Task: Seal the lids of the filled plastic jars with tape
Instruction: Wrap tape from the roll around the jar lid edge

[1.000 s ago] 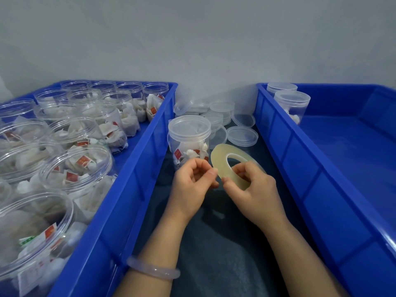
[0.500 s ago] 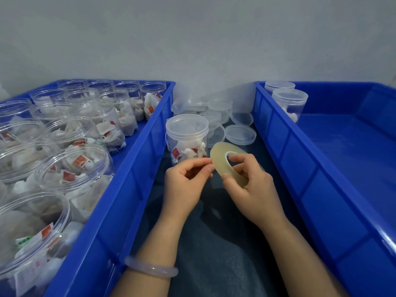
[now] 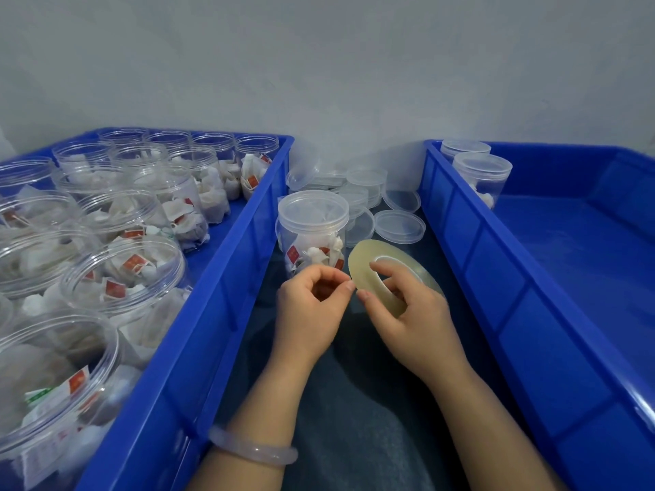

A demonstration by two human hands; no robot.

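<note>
Step in hand: by the look of the hands, lifting the free end off the tape roll [image 3: 365, 274].
Right hand [image 3: 414, 313]: holds the roll at centre frame, forefinger through the core, thumb under the lower rim.
Left hand [image 3: 312, 310]: thumb and forefinger in a narrow pinch at the roll's left rim, apparently on the clear tape end, which is too faint to confirm.
Lidded jar [image 3: 312, 228]: upright, just above the left hand, between the left bin [image 3: 248, 249] and the right bin [image 3: 460, 225].
Technique: peel slowly and keep the strip flat and taut. Start it on the lid's side wall, over the seam with the jar.
Caution: slack clear tape folds onto itself.
</note>
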